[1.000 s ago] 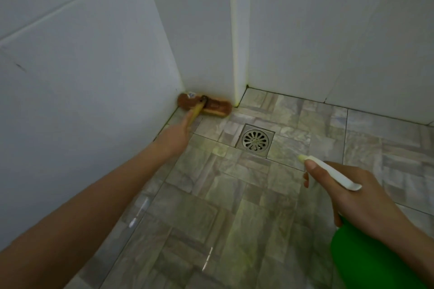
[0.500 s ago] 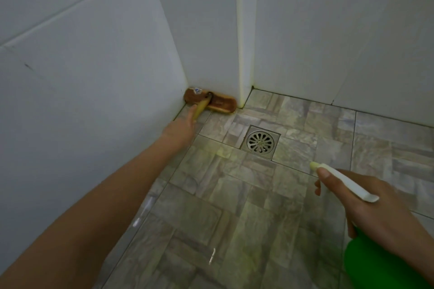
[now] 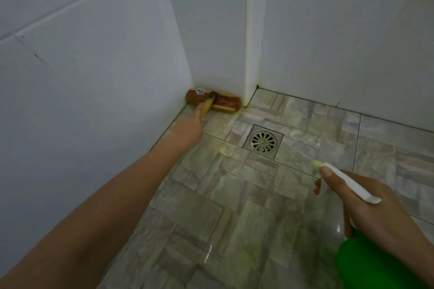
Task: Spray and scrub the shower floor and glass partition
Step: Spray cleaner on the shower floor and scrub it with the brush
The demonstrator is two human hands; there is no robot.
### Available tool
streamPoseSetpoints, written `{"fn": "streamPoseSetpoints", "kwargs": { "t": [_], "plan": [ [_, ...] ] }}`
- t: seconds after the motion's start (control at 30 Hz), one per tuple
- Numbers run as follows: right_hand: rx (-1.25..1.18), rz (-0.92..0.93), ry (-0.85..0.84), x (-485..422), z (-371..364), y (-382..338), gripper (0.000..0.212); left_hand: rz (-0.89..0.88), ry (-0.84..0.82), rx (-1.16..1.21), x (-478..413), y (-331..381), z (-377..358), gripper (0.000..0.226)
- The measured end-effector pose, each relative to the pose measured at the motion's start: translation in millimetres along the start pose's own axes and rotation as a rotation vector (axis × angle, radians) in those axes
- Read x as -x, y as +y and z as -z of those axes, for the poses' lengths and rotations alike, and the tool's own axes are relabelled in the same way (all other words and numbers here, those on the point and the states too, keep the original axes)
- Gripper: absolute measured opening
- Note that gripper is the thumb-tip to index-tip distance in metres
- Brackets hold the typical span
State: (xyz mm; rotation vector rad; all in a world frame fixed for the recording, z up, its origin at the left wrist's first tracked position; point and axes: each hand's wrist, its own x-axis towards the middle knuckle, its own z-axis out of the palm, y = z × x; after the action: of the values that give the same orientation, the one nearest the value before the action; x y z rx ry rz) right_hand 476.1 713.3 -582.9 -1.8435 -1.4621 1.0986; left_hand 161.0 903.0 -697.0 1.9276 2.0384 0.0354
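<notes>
Over the last second the scrubbing brush [image 3: 223,102] has gone a little deeper into the corner. Its head now lies flat on the shower floor [image 3: 211,206], pressed along the foot of the back wall [image 3: 211,30] and touching the side wall at its left end. The left hand [image 3: 187,128] has followed it forward and grips the yellow handle; its fingers are hidden under the hand, so only the back of it shows. The spray bottle [image 3: 366,263] has barely shifted relative to the drain [image 3: 263,142]. The right hand [image 3: 375,209] holds it by the neck, thumb laid along the white spray head, fingers curled below, nozzle aimed at the tiles just right of the drain.

This looks like the floor-scrubbing stage, working the corner joint, with much of the floor and the glass partition probably not yet done. No glass panel can be made out here.

The brush head is an oblong block, brown like wood on top, with pale yellow bristles showing along its front edge and a small sticker near its left end. The floor tiles are glossy, mottled grey-green and brown in a stone pattern, with wet-looking glints and dark grout lines. The drain is a square steel plate with a round slotted grille. The walls are large, smooth, pale tiles. The bottle's body is bright green plastic.
</notes>
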Motion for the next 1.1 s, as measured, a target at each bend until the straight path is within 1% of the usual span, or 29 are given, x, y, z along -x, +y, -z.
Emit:
{"fn": "streamPoseSetpoints", "kwargs": {
  "t": [0.07,0.13,0.2,0.23,0.27,0.33,0.4,0.47,0.5,0.6,0.67,0.73,0.8,0.87,0.93,1.1],
  "plan": [
    [0.014,-0.001,0.009,-1,2,0,0.059,-0.075,-0.012,-0.002,11,3,-11,0.054],
    [0.024,0.001,0.003,-3,1,1,0.059,-0.126,-0.072,-0.067,21,-6,-6,0.053],
    [0.018,0.004,-0.011,-3,-2,3,0.058,-0.084,-0.036,-0.134,12,-14,6,0.053],
    [0.016,0.001,-0.015,-3,-3,5,0.058,-0.033,-0.007,-0.124,6,-13,11,0.052],
    [0.016,-0.001,-0.013,-3,-3,6,0.057,0.024,0.012,-0.092,2,-8,10,0.053],
    [0.012,-0.003,-0.012,-3,-5,7,0.058,0.062,0.017,-0.005,8,7,-4,0.054],
    [0.003,-0.002,-0.016,-3,-9,6,0.06,-0.023,0.006,0.036,30,14,-24,0.055],
    [0.001,-0.001,-0.029,-3,-12,7,0.06,-0.127,-0.028,0.013,44,5,-27,0.054],
    [0.001,0.004,-0.03,-3,-13,7,0.06,-0.13,-0.026,-0.013,38,0,-22,0.054],
    [0.011,0.025,-0.019,-2,-12,5,0.059,0.051,0.013,-0.023,10,1,-5,0.054],
    [0.019,0.035,-0.023,-1,-12,3,0.059,0.09,-0.014,-0.015,10,12,-1,0.056],
    [0.021,0.043,-0.04,2,-12,2,0.059,0.068,-0.023,0.029,39,20,-13,0.056],
    [0.018,0.05,-0.052,3,-13,4,0.061,-0.005,-0.06,0.048,90,22,-27,0.058],
    [-0.006,0.045,-0.055,4,-13,4,0.064,-0.086,-0.127,-0.024,137,17,-42,0.059],
    [-0.01,0.05,-0.049,2,-13,3,0.065,-0.118,-0.123,-0.085,154,6,-47,0.057],
    [0.036,0.142,-0.043,-6,-17,-6,0.061,0.043,-0.023,-0.02,102,3,-28,0.057]
  ]
}}
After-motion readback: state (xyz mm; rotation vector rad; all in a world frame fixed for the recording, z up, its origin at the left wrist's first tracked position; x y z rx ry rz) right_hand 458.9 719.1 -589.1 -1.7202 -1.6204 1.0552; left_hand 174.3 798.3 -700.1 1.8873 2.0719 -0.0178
